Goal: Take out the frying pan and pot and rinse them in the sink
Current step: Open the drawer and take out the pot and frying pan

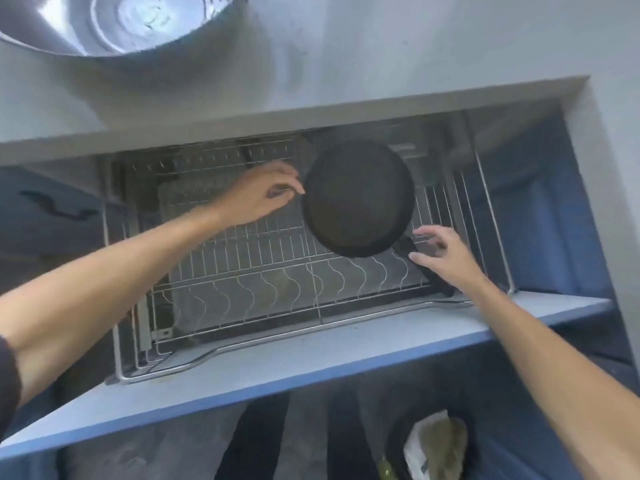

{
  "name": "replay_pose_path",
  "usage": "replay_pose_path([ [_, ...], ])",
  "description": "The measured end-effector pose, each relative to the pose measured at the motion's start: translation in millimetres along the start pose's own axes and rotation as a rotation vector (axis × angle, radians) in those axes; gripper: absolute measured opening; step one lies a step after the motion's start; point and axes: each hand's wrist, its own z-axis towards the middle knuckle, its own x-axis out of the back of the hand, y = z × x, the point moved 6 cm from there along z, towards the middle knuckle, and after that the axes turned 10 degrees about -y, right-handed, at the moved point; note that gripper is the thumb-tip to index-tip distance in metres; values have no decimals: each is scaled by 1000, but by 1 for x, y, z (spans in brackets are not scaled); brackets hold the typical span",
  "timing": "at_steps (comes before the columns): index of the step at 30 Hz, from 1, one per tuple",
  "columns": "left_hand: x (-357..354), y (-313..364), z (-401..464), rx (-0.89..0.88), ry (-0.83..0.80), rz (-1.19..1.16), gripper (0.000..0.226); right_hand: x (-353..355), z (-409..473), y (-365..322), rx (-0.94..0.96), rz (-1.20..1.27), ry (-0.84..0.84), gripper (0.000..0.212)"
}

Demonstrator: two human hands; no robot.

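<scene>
Grip: neither hand closed on anything. Left hand (263, 192), fingers loosely curled, hovers over the wire rack (263, 271) just beside the frying pan's rim; contact uncertain. Frying pan (358, 197), black, sits on the right part of the rack inside the pulled-out drawer, its handle (426, 268) pointing toward the drawer front (311, 355). Right hand (441, 254), fingers spread, hangs over the handle without clasping it. Steel sink (69, 32) at upper left beyond the grey counter (346, 64). Bin with rubbish (436, 445) on the floor, lower right.
</scene>
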Motion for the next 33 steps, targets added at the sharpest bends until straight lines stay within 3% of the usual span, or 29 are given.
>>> replay_pose_path([
  [3, -18, -36, 46, 100, -44, 2, 20, -14, 27, 13, -2, -144, -126, 58],
  [6, -34, -54, 73, 192, -95, -49, 21, -20, 49, 23, -26, -283, -228, 66],
  [10, -45, -62, 89, 213, -39, -160, 22, -26, 69, 37, -37, -322, -185, 64],
  [13, -49, -61, 92, 223, -47, -146, 34, -31, 82, 43, -31, -275, -176, 60],
  [17, -48, -58, 89, 280, -33, -75, 40, -38, 93, 50, -80, -388, -190, 49],
  [21, -34, -60, 65, 301, -80, -56, 33, -28, 86, 27, 58, -396, -156, 43],
  [28, -2, -21, -23, 353, -79, -70, 22, 10, 24, -54, 138, -485, -478, 28],
  [33, 22, 41, -103, 329, -74, -83, 15, 34, -68, -98, 168, -428, -511, 22],
])
